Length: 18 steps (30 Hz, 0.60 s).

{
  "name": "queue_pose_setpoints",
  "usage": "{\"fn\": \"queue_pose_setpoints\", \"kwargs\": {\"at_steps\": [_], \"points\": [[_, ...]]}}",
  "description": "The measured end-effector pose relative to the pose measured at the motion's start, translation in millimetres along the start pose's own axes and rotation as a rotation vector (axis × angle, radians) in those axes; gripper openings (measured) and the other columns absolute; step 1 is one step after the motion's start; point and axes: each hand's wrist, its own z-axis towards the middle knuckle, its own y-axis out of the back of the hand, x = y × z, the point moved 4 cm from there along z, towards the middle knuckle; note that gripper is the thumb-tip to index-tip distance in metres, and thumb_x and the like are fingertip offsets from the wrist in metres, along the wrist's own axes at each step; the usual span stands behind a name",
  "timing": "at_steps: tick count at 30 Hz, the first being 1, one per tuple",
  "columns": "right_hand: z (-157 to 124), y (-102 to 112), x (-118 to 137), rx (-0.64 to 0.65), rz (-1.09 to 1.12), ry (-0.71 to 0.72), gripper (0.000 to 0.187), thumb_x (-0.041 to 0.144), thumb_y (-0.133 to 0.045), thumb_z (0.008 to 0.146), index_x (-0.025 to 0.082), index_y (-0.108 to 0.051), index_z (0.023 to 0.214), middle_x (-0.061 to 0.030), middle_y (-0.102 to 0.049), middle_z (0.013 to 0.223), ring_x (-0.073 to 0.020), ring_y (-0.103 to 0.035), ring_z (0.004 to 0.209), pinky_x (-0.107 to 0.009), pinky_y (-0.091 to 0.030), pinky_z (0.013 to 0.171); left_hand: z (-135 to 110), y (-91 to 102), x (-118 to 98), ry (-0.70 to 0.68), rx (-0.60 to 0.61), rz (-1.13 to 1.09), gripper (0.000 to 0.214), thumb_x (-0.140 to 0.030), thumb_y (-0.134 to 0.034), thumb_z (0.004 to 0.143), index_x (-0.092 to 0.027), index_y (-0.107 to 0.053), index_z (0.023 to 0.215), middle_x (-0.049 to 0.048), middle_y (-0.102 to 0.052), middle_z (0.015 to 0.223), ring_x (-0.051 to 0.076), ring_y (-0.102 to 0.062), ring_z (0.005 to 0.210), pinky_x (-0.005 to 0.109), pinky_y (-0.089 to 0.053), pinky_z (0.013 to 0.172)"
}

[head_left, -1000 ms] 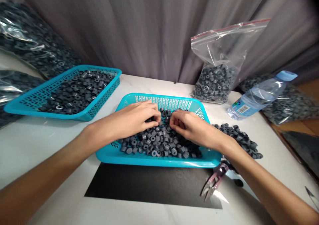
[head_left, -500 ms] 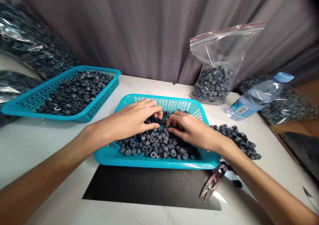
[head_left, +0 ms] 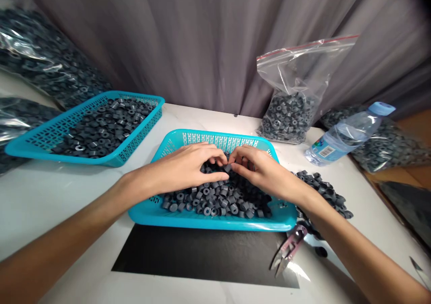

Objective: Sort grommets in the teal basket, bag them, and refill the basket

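Note:
In the middle of the table is a blue plastic basket (head_left: 208, 223) holding a heap of short, dark grey cylinders (head_left: 215, 200), many with a hole through the centre. My left hand (head_left: 195, 162) is over the heap, thumb stretched out and fingers curved, with a gap between them. Facing it, my right hand (head_left: 257, 165) has its thumb and index finger close together on a grey cylinder (head_left: 228, 167) at their tips. That piece lies between the two hands. Part of the heap is hidden beneath my fingers.
Left stands a second blue basket (head_left: 117, 156) of grey cylinders, beside large filled bags (head_left: 47, 57). A zip bag (head_left: 289, 115), a water bottle (head_left: 350, 133) and a loose pile (head_left: 325, 189) are on the right. Thread snips (head_left: 289, 250) lie on a black sheet (head_left: 195, 254).
My hands have come closer together over the heap. My right hand has shifted slightly up, and a grey cylinder now shows at its fingertips.

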Motion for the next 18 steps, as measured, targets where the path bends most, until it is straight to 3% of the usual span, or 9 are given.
{"fn": "queue_pose_setpoints", "kwargs": {"at_steps": [4,9,12,15,18], "points": [[1.5,6.8,5.4,-0.046,0.044,0.000,0.008,0.023,-0.058,0.098,0.020,-0.066,0.098,-0.0001,-0.062,0.086,-0.0155,-0.056,0.079,-0.029,-0.040,0.072,2.3,1.6,1.1,0.023,-0.114,-0.067,0.022,-0.045,-0.069,0.094,-0.025,-0.075,0.101,-0.0029,-0.076,0.098,0.016,-0.068,0.090,0.028,-0.048,0.080],[0.8,20.4,4.1,-0.167,-0.010,-0.036,0.009,0.020,-0.057,0.095,0.019,-0.063,0.089,-0.0017,-0.066,0.086,-0.0158,-0.058,0.077,-0.029,-0.042,0.070,2.9,3.9,10.6,0.040,-0.113,-0.042,0.019,-0.041,-0.067,0.095,-0.024,-0.076,0.093,-0.0039,-0.076,0.091,0.015,-0.068,0.083,0.027,-0.048,0.077],[-0.6,23.3,-4.7,-0.217,-0.224,-0.085,0.010,0.023,-0.057,0.096,0.019,-0.066,0.094,-0.0046,-0.066,0.092,-0.0182,-0.059,0.078,-0.032,-0.043,0.070,2.1,7.6,14.6,0.043,-0.126,0.064,0.017,-0.036,-0.065,0.096,-0.023,-0.074,0.102,-0.0012,-0.076,0.101,0.019,-0.068,0.094,0.030,-0.049,0.085],[-2.6,21.5,-11.8,-0.241,-0.502,-0.123,0.020,0.027,-0.052,0.100,0.019,-0.069,0.107,-0.0121,-0.064,0.107,-0.0271,-0.062,0.095,-0.038,-0.047,0.074,0.1,7.4,9.8,0.010,-0.153,0.243,0.024,-0.027,-0.057,0.100,-0.023,-0.068,0.121,0.0042,-0.070,0.121,0.025,-0.064,0.113,0.039,-0.046,0.100],[-4.0,20.2,-11.3,-0.232,-0.545,-0.075,0.026,0.030,-0.053,0.101,0.018,-0.067,0.119,-0.0174,-0.060,0.120,-0.0332,-0.058,0.114,-0.042,-0.049,0.082,-2.4,-1.0,-0.9,-0.041,-0.114,0.290,0.028,-0.029,-0.054,0.102,-0.023,-0.064,0.128,0.0064,-0.064,0.129,0.026,-0.058,0.120,0.043,-0.044,0.106]]}}
